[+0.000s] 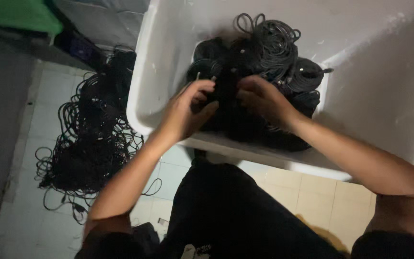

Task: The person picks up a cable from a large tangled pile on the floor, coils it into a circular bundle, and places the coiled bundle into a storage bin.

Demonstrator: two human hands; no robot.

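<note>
- The scene is dim, and the black cable bundle in the white tub reads as one dark mass; single coils are hard to separate, apart from loops sticking up at 12 o'clock.
- The tub's right side and top run out of frame, so its full shape is not shown.
- The part of the bundle between the two hands is nearly featureless black; whether it is one coil or several cannot be told.
- The left hand sits at 9 o'clock of the bundle, its fingers curled inward onto the dark cable, thumb pointing toward 3 o'clock; they look closed on it, though the exact grip is lost in shadow.
- The right hand sits just beside it, toward 3 o'clock, fingers bent down into the same cable, their tips hidden in the black.
- The two hands are close, almost touching, over the bundle's near edge, at 6 o'clock of the heap.
- On the tiled floor, at 9 o'clock of the tub, lies a loose tangle of black cables, its upper end fading into darkness.
- The person's dark clothing fills the bottom middle, below the tub's rim.
</note>
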